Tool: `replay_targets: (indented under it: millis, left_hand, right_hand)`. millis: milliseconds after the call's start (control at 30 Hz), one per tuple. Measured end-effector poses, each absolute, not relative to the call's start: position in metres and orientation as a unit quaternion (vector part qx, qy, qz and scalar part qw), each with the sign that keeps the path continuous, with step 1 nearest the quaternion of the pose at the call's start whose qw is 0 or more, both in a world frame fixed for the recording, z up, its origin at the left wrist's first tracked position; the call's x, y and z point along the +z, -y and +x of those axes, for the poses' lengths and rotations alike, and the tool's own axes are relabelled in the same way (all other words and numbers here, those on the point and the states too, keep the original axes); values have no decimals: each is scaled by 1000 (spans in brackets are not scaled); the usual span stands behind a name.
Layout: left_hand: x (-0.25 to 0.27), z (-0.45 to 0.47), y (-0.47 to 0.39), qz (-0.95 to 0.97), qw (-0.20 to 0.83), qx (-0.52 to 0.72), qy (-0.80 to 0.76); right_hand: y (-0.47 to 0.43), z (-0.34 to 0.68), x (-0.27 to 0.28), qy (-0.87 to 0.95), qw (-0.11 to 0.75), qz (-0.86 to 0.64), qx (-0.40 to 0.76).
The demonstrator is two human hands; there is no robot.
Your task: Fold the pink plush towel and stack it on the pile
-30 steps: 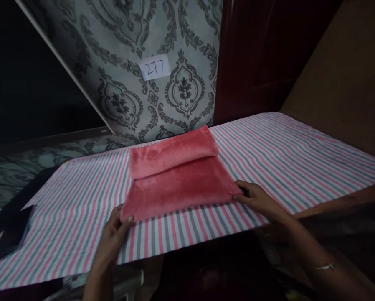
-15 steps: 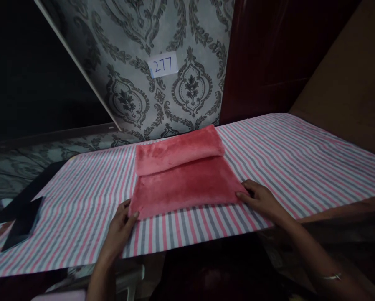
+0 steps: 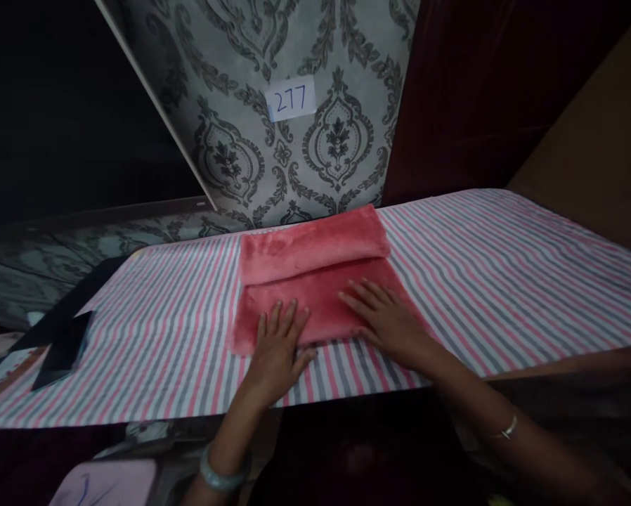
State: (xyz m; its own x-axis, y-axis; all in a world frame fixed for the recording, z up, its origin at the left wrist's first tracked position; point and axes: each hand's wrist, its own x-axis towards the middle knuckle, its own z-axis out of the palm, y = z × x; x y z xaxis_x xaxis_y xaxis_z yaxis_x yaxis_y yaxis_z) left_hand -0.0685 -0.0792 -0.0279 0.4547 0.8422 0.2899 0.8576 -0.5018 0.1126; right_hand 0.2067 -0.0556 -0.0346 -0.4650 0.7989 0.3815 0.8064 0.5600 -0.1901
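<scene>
A pink plush cloth (image 3: 315, 249) lies on the striped tablecloth, its far part folded over toward me so that a thick edge crosses its middle. My left hand (image 3: 278, 351) rests on the near left part of the cloth, fingers spread and pointing away from me, thumb out over the stripes. On the near right part lies my right hand (image 3: 389, 320), palm down with its fingers apart. Neither hand grips anything. Both palms hide parts of the cloth's near edge.
The tablecloth (image 3: 173, 330) has pink, grey and white stripes. A dark flat device (image 3: 65, 351) lies at its left end beside a paper (image 3: 12, 365). Behind stands a patterned wall with a "277" label (image 3: 291, 98). A pale pink surface (image 3: 107, 481) shows at the lower left.
Both hands have let go of the cloth's near corners and moved inward, now flat on top of it. The view has shifted slightly, and the cloth keeps its folded shape.
</scene>
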Motion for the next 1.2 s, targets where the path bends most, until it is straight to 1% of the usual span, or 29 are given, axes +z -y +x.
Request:
replay_targets:
  millis: [67, 100, 233, 367, 433, 500, 600, 667, 767, 833, 933, 1033, 1200]
  left_hand:
    - [-38, -64, 85, -847, 39, -137, 512]
    - [-42, -65, 87, -844, 46, -139, 517]
    - [-38, -77, 89, -843, 29, -163, 512]
    - [-5, -88, 66, -839, -18, -242, 487]
    - [16, -90, 42, -836, -5, -286, 469]
    - [36, -87, 11, -838, 18, -294, 459]
    - [60, -78, -43, -842, 29, -250, 477]
    - [71, -71, -78, -840, 34, -194, 506]
    - [77, -63, -118, -812, 31, -100, 574]
    - [78, -60, -132, -798, 22, -67, 599]
    - [77, -60, -136, -794, 24, -60, 604]
    - [80, -59, -121, -804, 42, -71, 589]
    - [81, -60, -79, -825, 122, -118, 539]
  right_hand:
    - [57, 208, -51, 860, 174, -479, -43]
    - [59, 210, -58, 860, 166, -480, -56]
    - [64, 216, -70, 857, 183, -474, -85]
    - [64, 215, -73, 857, 209, -463, -86]
    - [63, 214, -74, 858, 217, -458, -79]
    - [63, 215, -74, 860, 226, -452, -71]
    - [62, 217, -75, 859, 250, -444, -55]
    - [62, 219, -75, 855, 268, -441, -40]
    - [60, 220, -75, 848, 289, -444, -22]
    - [60, 220, -75, 845, 296, -445, -14]
    - [59, 220, -73, 843, 302, -444, 0]
    - [60, 220, -70, 839, 315, -443, 9]
    - [59, 219, -70, 834, 338, -436, 13]
